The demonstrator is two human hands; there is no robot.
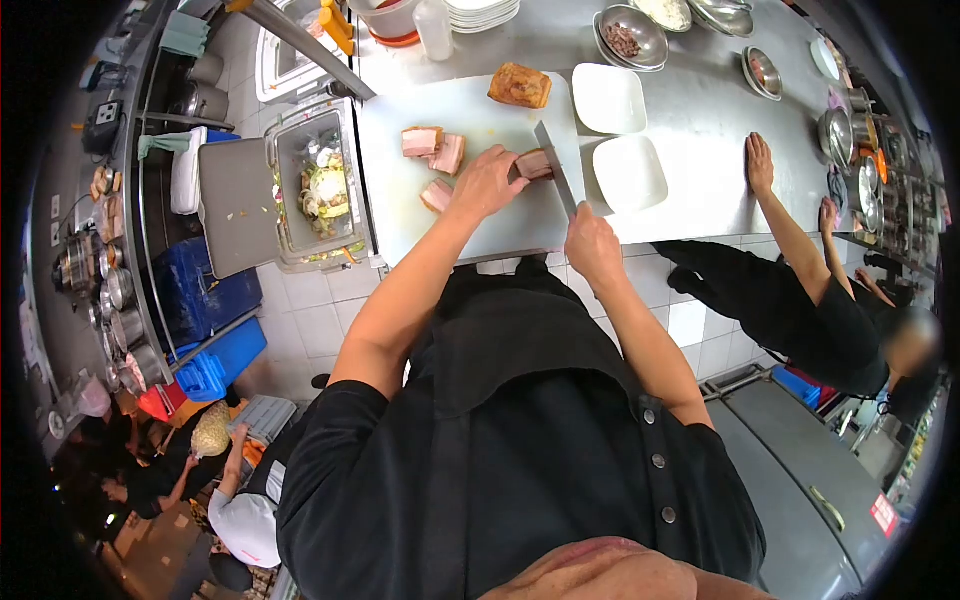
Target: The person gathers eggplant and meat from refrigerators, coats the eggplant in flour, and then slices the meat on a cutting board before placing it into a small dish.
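My right hand (594, 243) is wrapped around the handle of a wide-bladed kitchen knife (557, 168), its blade pointing away from me. The blade stands at the right side of a piece of pork belly (536, 164) on the white cutting board (420, 110). My left hand (486, 183) holds that piece from the left, fingers bent and thumb near the blade. Beside it on the board lie several cut pork belly pieces (447, 154). A larger browned pork block (520, 86) sits at the board's far edge.
Two white square dishes (630, 174) stand right of the board. Metal bowls (632, 38) and stacked plates (482, 14) are farther back. An open bin of food scraps (290, 235) adjoins the board's left. At right, a co-worker's hand (760, 163) rests on the steel counter (700, 180).
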